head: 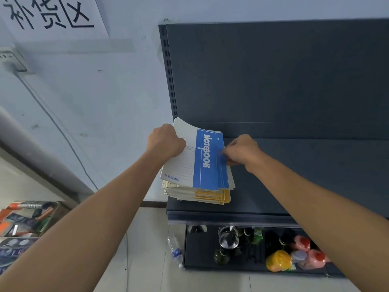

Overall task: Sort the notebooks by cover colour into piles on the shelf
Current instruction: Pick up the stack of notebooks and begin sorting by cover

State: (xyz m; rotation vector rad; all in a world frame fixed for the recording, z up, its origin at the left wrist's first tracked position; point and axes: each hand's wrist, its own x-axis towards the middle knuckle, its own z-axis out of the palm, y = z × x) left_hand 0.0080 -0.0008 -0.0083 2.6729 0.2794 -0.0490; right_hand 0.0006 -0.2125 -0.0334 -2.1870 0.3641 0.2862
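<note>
Both hands are working at the left end of the dark shelf [294, 175], where the stack is sitting close to the front edge. The left hand [166, 142] is curling round the cream left edge of the blue notebooks [207, 161], its grip clamped there and tipping that side upward. The right hand [242, 150] is pinching the blue right edge, grip closed on the covers. The long axis is running away from the person toward the back panel [273, 76], with the NOTEBOOK title reading along it from far to near. The yellow notebooks [210, 196] are lying flat underneath, lined up the same way. Bottles [277, 261] are standing on the level below.
</note>
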